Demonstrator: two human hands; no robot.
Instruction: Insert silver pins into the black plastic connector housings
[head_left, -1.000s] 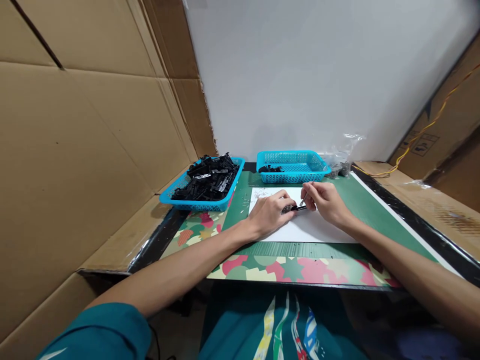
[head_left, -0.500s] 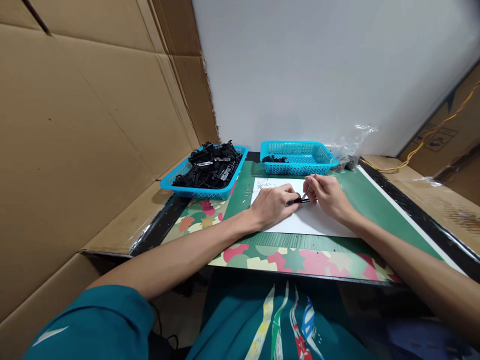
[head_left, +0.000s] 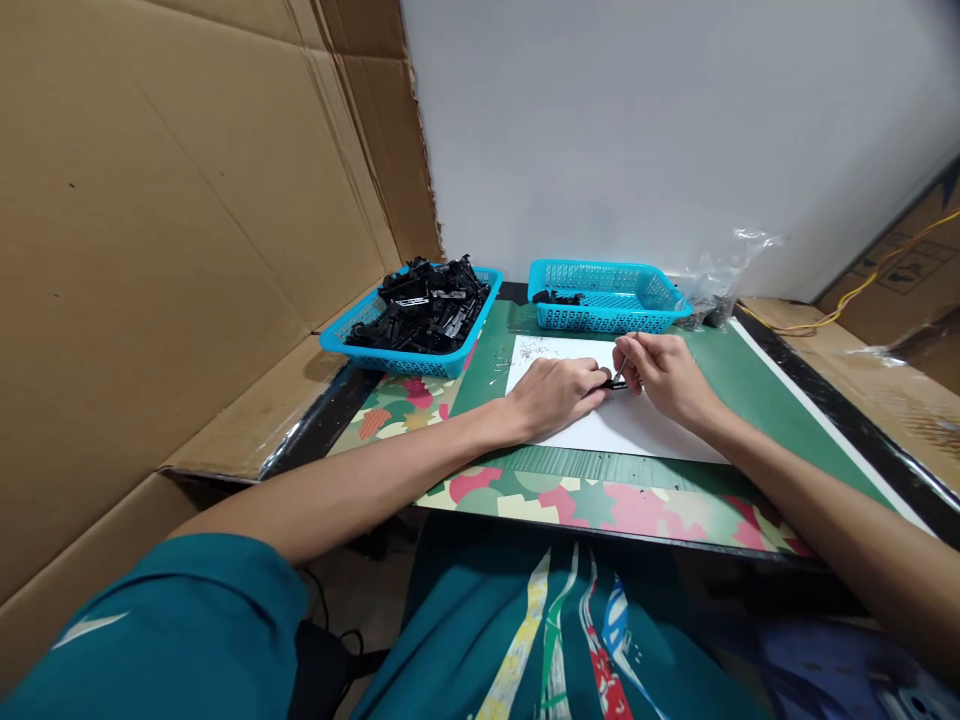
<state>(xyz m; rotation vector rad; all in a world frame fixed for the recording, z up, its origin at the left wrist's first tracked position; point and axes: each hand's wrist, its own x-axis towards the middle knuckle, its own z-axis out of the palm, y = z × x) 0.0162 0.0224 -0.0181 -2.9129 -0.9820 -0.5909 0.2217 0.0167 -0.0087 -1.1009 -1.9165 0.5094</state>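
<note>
My left hand is closed on a small black plastic part and holds it down over a white sheet. Most of the part is hidden under my fingers. My right hand pinches a thin metal tool, perhaps tweezers or a small blade, with its tip at the part. Tiny dark bits lie scattered on the sheet's far left corner.
A blue basket heaped with black plastic parts stands at the left. Behind the sheet is another blue basket with a few black pieces. A clear plastic bag lies beside it. Cardboard walls the left side.
The view has tilted and shifted slightly, so the baskets appear higher. Both hands stay at the black part, the tool tip still against it.
</note>
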